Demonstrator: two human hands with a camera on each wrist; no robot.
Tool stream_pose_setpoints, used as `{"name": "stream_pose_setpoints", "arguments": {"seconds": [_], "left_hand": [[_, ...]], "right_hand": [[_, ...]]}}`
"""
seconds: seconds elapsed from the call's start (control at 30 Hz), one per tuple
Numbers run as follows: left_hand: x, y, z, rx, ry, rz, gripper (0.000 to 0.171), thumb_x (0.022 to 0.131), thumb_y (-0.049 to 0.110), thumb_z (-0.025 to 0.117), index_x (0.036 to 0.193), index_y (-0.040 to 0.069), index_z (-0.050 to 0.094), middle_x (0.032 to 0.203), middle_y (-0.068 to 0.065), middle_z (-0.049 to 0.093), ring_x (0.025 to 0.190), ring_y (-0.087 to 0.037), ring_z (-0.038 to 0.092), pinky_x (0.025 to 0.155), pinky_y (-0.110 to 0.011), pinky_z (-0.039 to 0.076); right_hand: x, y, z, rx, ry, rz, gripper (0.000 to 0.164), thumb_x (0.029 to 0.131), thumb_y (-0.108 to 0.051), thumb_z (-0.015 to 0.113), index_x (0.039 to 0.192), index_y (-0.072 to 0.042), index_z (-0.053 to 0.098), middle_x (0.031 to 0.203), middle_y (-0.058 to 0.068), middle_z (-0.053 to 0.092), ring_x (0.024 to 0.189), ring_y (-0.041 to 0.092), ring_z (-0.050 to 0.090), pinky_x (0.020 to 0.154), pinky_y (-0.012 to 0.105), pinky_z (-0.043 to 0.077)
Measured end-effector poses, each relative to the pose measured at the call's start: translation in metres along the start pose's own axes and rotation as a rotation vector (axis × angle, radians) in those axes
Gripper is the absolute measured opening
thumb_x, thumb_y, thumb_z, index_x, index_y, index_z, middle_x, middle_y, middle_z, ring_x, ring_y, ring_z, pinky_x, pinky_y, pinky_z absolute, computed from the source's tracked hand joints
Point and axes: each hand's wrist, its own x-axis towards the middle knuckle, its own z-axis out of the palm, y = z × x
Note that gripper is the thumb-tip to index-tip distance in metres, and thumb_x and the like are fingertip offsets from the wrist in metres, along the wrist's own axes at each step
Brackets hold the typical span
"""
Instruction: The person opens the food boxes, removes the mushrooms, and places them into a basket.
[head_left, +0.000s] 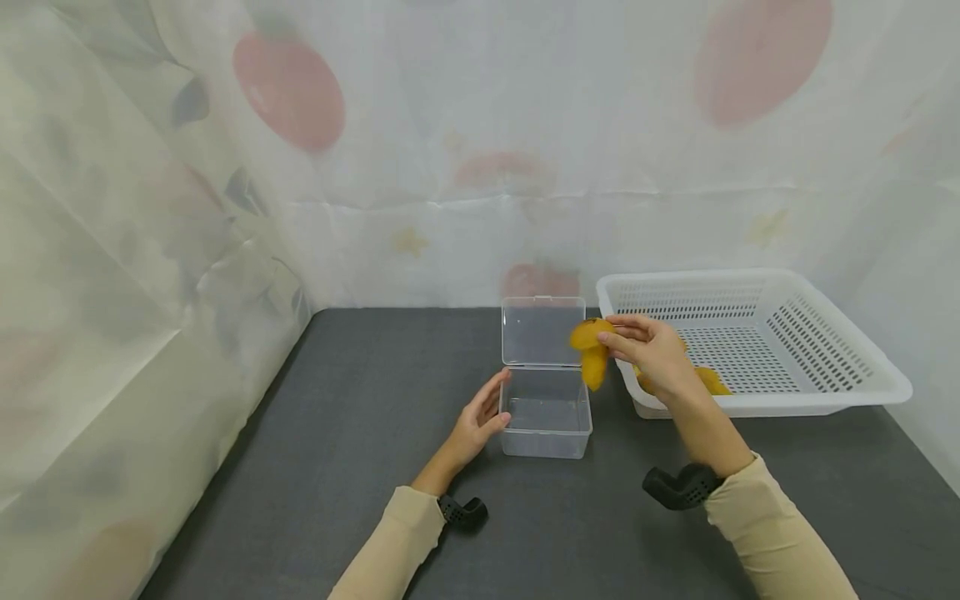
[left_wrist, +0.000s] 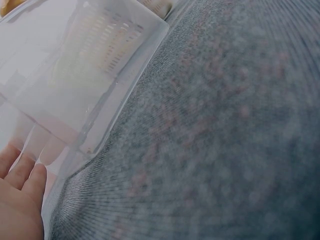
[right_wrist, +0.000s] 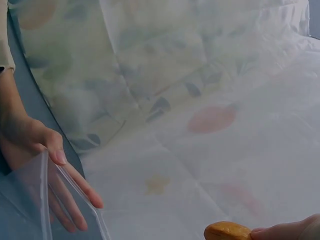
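Observation:
My right hand pinches a yellow mushroom-shaped piece between thumb and fingertips, its rounded cap up and its narrow end down. It hangs above the right side of a clear plastic box, whose hinged lid stands open at the back. In the right wrist view only the top of the yellow piece shows. Against the box's left wall rests my left hand, fingers extended along the outside and thumb near the front left rim. The left wrist view shows its fingertips touching the clear wall.
A white slotted basket stands at the right back of the dark grey table. More yellow pieces lie inside it, partly hidden by my right arm. Printed sheeting hangs behind the table and along its left side.

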Motion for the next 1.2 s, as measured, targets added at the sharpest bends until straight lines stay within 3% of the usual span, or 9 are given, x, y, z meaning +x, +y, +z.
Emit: {"name": "stream_pose_setpoints", "arguments": {"seconds": [0.23, 0.4, 0.5, 0.73, 1.03, 1.2], "left_hand": [[-0.001, 0.002, 0.0, 0.012, -0.005, -0.003, 0.065, 0.096, 0.01, 0.054, 0.152, -0.001, 0.022, 0.158, -0.027, 0.022, 0.146, -0.046, 0.019, 0.115, -0.015, 0.028], [-0.001, 0.002, -0.001, 0.018, -0.006, -0.001, 0.064, 0.096, 0.007, 0.053, 0.152, -0.001, 0.022, 0.158, -0.027, 0.022, 0.146, -0.047, 0.02, 0.118, -0.022, 0.028], [-0.001, 0.001, -0.001, 0.012, -0.007, 0.006, 0.064, 0.096, 0.007, 0.053, 0.152, -0.002, 0.022, 0.157, -0.028, 0.022, 0.145, -0.048, 0.021, 0.117, -0.02, 0.028], [-0.002, 0.002, 0.0, -0.005, -0.009, 0.007, 0.064, 0.096, 0.008, 0.053, 0.152, -0.002, 0.021, 0.158, -0.029, 0.021, 0.145, -0.048, 0.019, 0.112, -0.01, 0.029], [-0.002, 0.001, -0.002, 0.026, -0.014, 0.004, 0.063, 0.097, 0.006, 0.051, 0.152, 0.0, 0.021, 0.158, -0.027, 0.021, 0.145, -0.048, 0.02, 0.113, -0.013, 0.029], [-0.002, 0.0, -0.001, 0.021, -0.017, -0.002, 0.063, 0.097, 0.005, 0.051, 0.153, 0.001, 0.021, 0.159, -0.026, 0.021, 0.146, -0.047, 0.019, 0.114, -0.013, 0.029]], "right_hand": [[0.003, 0.002, -0.015, 0.08, 0.033, -0.021, 0.056, 0.094, -0.015, 0.062, 0.136, 0.014, 0.041, 0.086, -0.023, 0.063, 0.079, -0.006, 0.066, 0.075, 0.012, 0.056], [0.005, 0.004, -0.025, 0.14, 0.063, -0.031, 0.032, 0.092, -0.015, 0.064, 0.119, 0.0, 0.056, 0.084, -0.02, 0.066, 0.076, -0.004, 0.068, 0.071, 0.011, 0.056], [0.006, 0.004, -0.03, 0.186, 0.074, -0.033, 0.023, 0.091, -0.014, 0.065, 0.111, -0.008, 0.058, 0.083, -0.019, 0.066, 0.077, -0.003, 0.068, 0.071, 0.012, 0.057], [0.007, 0.004, -0.039, 0.234, 0.117, -0.012, 0.022, 0.09, -0.016, 0.067, 0.108, -0.01, 0.057, 0.083, -0.017, 0.067, 0.075, -0.002, 0.068, 0.071, 0.012, 0.057], [0.012, 0.008, -0.051, 0.278, 0.201, 0.018, 0.026, 0.087, -0.017, 0.07, 0.107, -0.009, 0.055, 0.08, -0.018, 0.068, 0.073, -0.003, 0.068, 0.068, 0.012, 0.057], [0.016, 0.016, -0.054, 0.236, 0.249, 0.033, 0.029, 0.087, -0.018, 0.07, 0.111, -0.007, 0.057, 0.08, -0.02, 0.066, 0.073, -0.005, 0.066, 0.069, 0.012, 0.057]]}}
